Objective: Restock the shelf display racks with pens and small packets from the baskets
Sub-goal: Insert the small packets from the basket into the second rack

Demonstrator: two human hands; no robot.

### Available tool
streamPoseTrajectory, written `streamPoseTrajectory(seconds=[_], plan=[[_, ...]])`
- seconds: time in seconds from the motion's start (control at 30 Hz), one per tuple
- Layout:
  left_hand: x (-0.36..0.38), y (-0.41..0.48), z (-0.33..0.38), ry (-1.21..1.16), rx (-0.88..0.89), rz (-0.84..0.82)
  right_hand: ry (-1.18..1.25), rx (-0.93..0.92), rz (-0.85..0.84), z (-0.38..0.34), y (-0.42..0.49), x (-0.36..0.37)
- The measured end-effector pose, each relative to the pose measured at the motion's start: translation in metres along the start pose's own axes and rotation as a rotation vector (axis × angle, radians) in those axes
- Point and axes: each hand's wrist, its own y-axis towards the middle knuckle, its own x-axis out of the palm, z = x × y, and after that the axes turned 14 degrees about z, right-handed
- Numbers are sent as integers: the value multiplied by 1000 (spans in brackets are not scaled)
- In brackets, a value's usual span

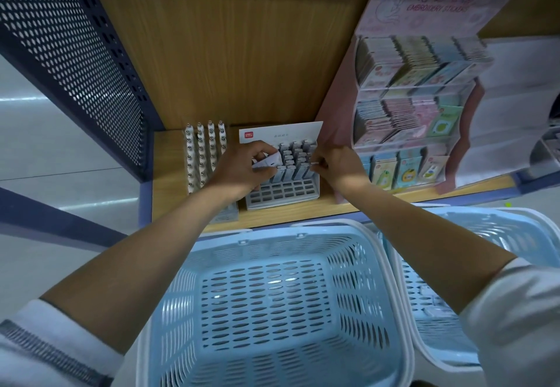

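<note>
Both hands are up on the shelf, over the grey slotted rack. My left hand grips a small bundle of white packets, fingers curled round them, above the rack's left columns. My right hand is at the rack's right side, pinching one slim white piece. It lies crosswise, pointing left towards the filled rows.

Here's the catch: the stock in the rack stands upright in its slots, so I reckon this piece must tip on end before it drops in. The back rows are full. The open slots are the front rows, nearer to me than my fingers, so the move comes back towards my body. My right hand is closer for the right-hand columns. The two hands are near each other but apart. The blue basket sits below the shelf edge, under my forearms.
</note>
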Motion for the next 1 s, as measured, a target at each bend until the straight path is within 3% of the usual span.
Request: streamPoseTrajectory(seconds=[0.13, 0.5, 0.77, 1.0], plan=[[0, 1, -1, -5, -6, -5, 22, 57, 78, 6, -1, 3], [-1, -1, 1, -3, 9, -6, 10, 61, 95, 2, -7, 6], [-2, 1, 3, 14, 36, -3, 50, -264, 253, -2, -6, 20], [-3, -1, 4, 40, 33, 5, 39, -292, 230, 5, -10, 22]])
